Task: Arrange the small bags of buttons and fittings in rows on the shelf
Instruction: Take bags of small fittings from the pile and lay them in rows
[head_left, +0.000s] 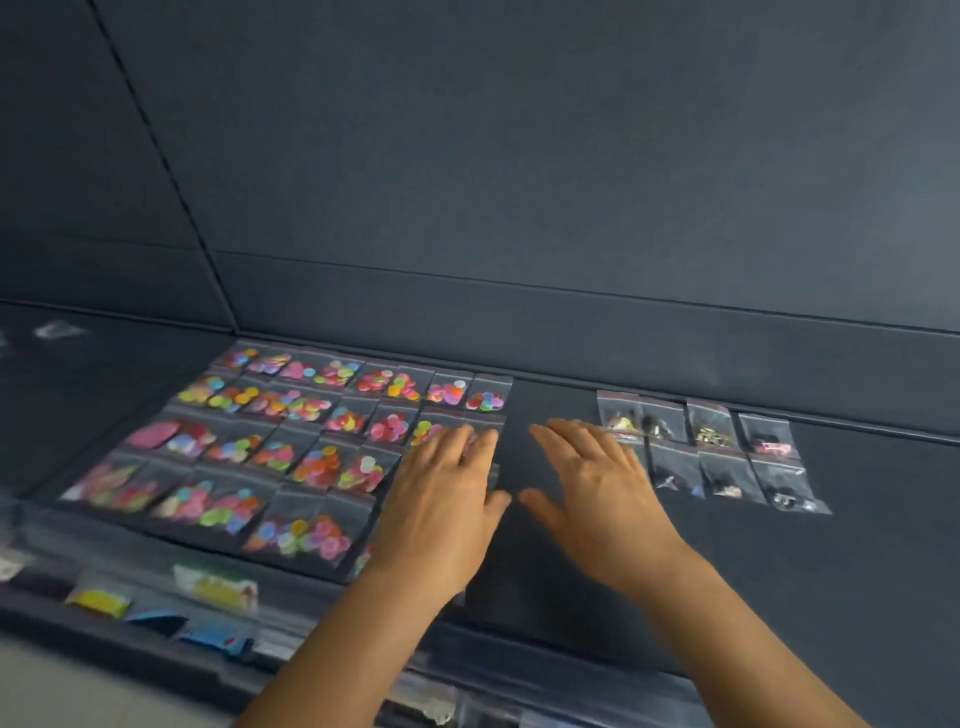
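Left hand (447, 493) laid flat, fingers spread, on button bags (291, 431); right hand (597, 483) flat beside fitting bags (706, 452). Slippery overlapped rows could be skewed by sideways pressure.

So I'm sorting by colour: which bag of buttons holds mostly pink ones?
The bag of pink buttons at the left end of the third row from the wall; it shows one big pink mass, while the others hold mixed colours.
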